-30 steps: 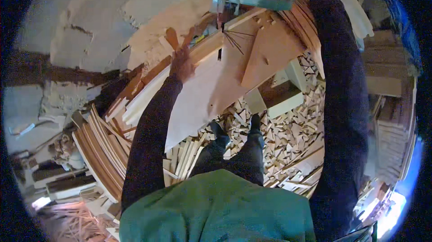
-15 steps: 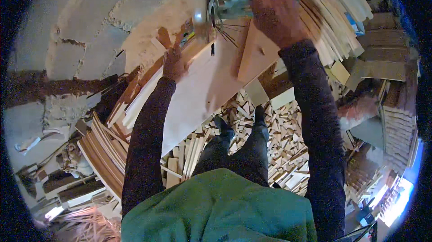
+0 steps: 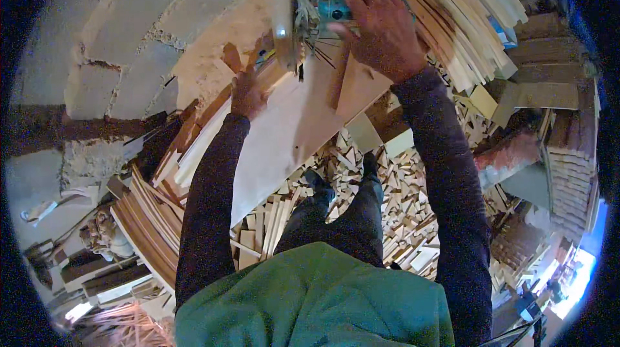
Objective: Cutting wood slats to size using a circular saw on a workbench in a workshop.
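My right hand (image 3: 384, 34) is closed over a teal power tool (image 3: 330, 8) with a dark round knob, at the far middle of the work board. Its thumb points toward the tool's near side; part of the tool is hidden under the fingers. My left hand (image 3: 248, 94) lies at the left edge of the pale board (image 3: 278, 134), its fingers around a wooden strip (image 3: 274, 74) that runs toward the tool. The exact grip is partly hidden. Beside the tool stands an upright wooden post (image 3: 284, 18), and a brown triangular panel (image 3: 365, 85) rests on the board.
Long wooden strips (image 3: 462, 21) are stacked at the far right, more (image 3: 152, 218) at the left. Small wood offcuts (image 3: 403, 208) cover the floor around my feet. A block wall (image 3: 123, 43) rises at the left. Another reddish, blurred hand or arm (image 3: 510, 156) shows at the right.
My right hand and the teal tool have come toward me and slightly left. The left hand stays almost in place.
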`<state>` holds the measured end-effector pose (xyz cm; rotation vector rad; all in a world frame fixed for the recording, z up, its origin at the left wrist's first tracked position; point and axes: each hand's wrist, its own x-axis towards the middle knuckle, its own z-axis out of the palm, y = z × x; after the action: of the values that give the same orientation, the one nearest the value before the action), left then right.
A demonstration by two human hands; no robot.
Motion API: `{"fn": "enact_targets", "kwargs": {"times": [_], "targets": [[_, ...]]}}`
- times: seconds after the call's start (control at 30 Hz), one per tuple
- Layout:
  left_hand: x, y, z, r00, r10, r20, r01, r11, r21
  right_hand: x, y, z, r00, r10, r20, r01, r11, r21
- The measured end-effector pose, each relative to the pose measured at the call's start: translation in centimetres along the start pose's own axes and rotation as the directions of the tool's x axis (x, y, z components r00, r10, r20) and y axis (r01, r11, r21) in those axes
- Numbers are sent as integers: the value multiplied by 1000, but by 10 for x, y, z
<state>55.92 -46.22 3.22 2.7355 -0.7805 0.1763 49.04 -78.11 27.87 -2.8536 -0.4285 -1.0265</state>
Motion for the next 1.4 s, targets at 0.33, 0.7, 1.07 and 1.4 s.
{"fn": "enact_targets", "kwargs": {"times": [0.33, 0.7, 1.07, 1.4], "targets": [[0, 2, -8, 989, -13, 147, -2, 994, 106, 65, 59, -1, 948, -217, 234, 143, 945, 294], [-10, -7, 3, 999, 15, 34, -15, 1000, 10, 79, 58, -13, 848, -283, 447, 149, 938, 312], [-6, 14, -13, 977, 206, -47, -186, 945, 270, 69, 70, 12, 897, -168, 408, 6, 929, 370], [-6, 18, -23, 999, 42, 26, -46, 974, 222, 52, 53, 2, 951, -159, 267, 111, 976, 188]]}}
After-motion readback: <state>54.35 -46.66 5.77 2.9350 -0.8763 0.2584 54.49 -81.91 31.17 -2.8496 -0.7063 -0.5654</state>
